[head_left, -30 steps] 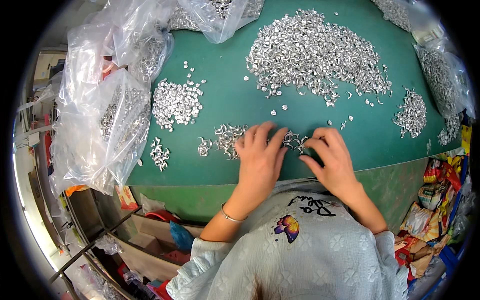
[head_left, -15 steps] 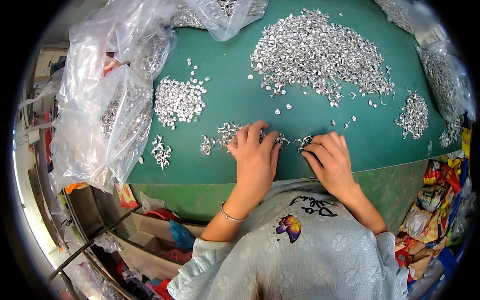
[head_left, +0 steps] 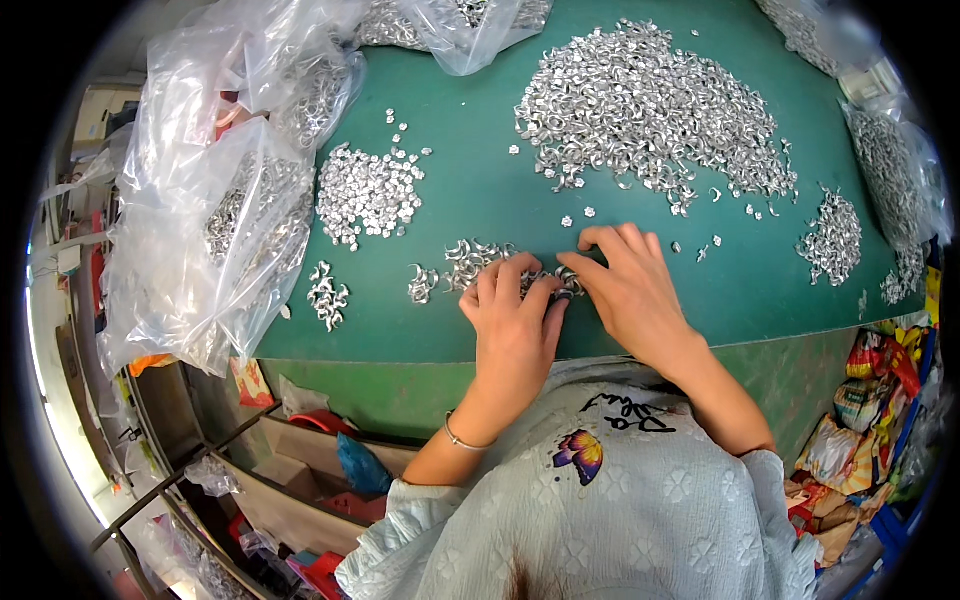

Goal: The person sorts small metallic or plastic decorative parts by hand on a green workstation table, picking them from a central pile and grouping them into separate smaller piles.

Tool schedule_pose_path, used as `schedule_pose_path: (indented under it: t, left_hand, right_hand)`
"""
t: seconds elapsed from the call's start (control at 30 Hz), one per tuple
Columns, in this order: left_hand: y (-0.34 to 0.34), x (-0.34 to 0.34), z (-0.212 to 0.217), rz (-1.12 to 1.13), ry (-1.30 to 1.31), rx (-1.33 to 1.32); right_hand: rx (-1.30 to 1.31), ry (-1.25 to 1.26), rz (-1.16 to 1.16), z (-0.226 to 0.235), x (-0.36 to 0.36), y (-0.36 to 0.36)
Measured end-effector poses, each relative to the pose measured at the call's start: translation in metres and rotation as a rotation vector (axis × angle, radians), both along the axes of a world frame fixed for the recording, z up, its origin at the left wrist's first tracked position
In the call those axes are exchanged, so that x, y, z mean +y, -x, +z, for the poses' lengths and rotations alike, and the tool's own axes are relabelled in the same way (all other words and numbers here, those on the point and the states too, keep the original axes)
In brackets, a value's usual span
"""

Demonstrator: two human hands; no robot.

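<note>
My left hand (head_left: 512, 325) is bent over a row of small silver crescent-shaped metal pieces (head_left: 470, 262), its fingers curled down onto them. Its fingertips are partly hidden among the pieces. Just to its right, my right hand (head_left: 635, 295) is arched with thumb and fingers apart, and nothing shows between them. A few crescent pieces (head_left: 568, 284) lie in the gap between both hands. Left of the row sits a smaller cluster of the same pieces (head_left: 423, 284), with another cluster (head_left: 327, 297) farther left.
A large heap of silver pieces (head_left: 650, 105) covers the far middle of the green table (head_left: 460, 135). Flower-shaped pieces (head_left: 368, 192) are piled at left. Clear plastic bags (head_left: 170, 240) of parts line the left edge. A small pile (head_left: 832, 238) and a filled bag (head_left: 885, 165) are at right.
My right hand has moved left toward my left hand and its fingers have spread. The pieces that were at its fingertips now lie against the row by my left hand. The view has shifted slightly.
</note>
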State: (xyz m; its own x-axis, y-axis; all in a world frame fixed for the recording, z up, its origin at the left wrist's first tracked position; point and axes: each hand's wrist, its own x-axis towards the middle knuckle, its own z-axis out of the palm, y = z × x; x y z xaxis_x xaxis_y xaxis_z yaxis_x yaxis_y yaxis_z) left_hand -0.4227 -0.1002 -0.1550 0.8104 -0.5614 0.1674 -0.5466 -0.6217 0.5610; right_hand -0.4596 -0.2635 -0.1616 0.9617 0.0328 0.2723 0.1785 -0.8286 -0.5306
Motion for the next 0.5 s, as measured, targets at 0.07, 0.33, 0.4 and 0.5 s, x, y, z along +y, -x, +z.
schedule_pose_path:
  t: [0.07, 0.33, 0.4, 0.5]
  left_hand:
    - [0.0, 0.002, 0.0, 0.01, 0.003, 0.003]
    - [-0.001, 0.004, 0.0, 0.021, 0.056, 0.011]
    - [-0.001, 0.004, 0.001, 0.02, 0.055, 0.013]
    - [0.003, 0.001, -0.001, -0.037, 0.059, 0.009]
  right_hand:
    - [0.017, -0.01, 0.03, -0.004, -0.001, -0.004]
    - [-0.059, -0.017, -0.018, -0.003, -0.013, -0.007]
    - [-0.074, -0.026, -0.078, 0.005, -0.025, -0.002]
    - [-0.099, 0.051, -0.246, 0.018, -0.056, 0.022]
